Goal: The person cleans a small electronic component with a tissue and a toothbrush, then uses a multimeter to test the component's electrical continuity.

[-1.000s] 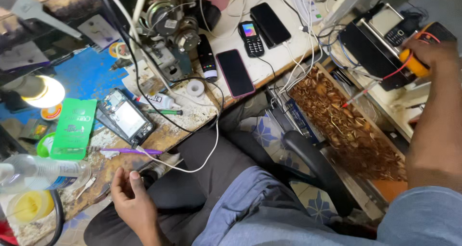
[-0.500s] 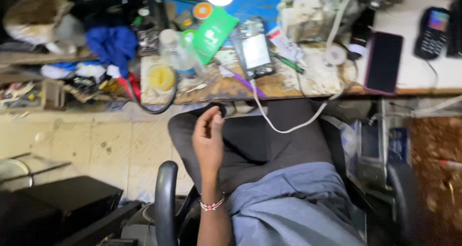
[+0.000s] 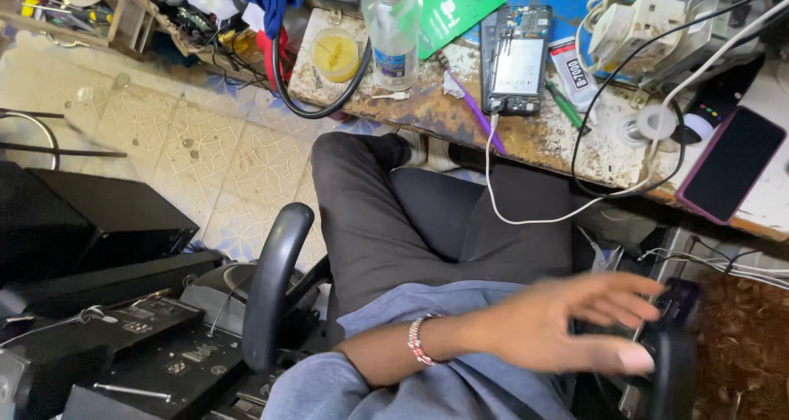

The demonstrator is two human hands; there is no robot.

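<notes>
Now the view has swung down and to the right since half a second ago, and the left hand point(image 3: 567, 330), which was raised over the lap near the bench edge, has dropped low and crossed the body. Judging by that, the work has left the bench for a moment and the hand is after something at the chair's side.

The hand sits at about 4 o'clock in the frame, blurred with motion. Its fingers point(image 3: 625, 293) are spread fairly wide and point to 3 o'clock, with the thumb underneath. It holds nothing. The thumb tip lies right at the black padded right armrest point(image 3: 675, 379), though whether it touches cannot be told. A pink-and-white beaded bracelet point(image 3: 417, 340) circles the wrist. The right hand is out of view.

At 8 o'clock from the hand curves the black left armrest point(image 3: 271, 280). Beyond the dark-trousered lap, a thin white cable point(image 3: 526, 214) hangs from the scarred wooden workbench point(image 3: 542, 145). On the bench, at 12 o'clock, the opened smartphone with its back removed point(image 3: 518, 58) lies flat and untouched, with a purple plastic pry tool point(image 3: 472, 112) just beside it at 8 o'clock. A clear plastic bottle point(image 3: 393, 25) stands further left, at 11 o'clock in the frame.
</notes>
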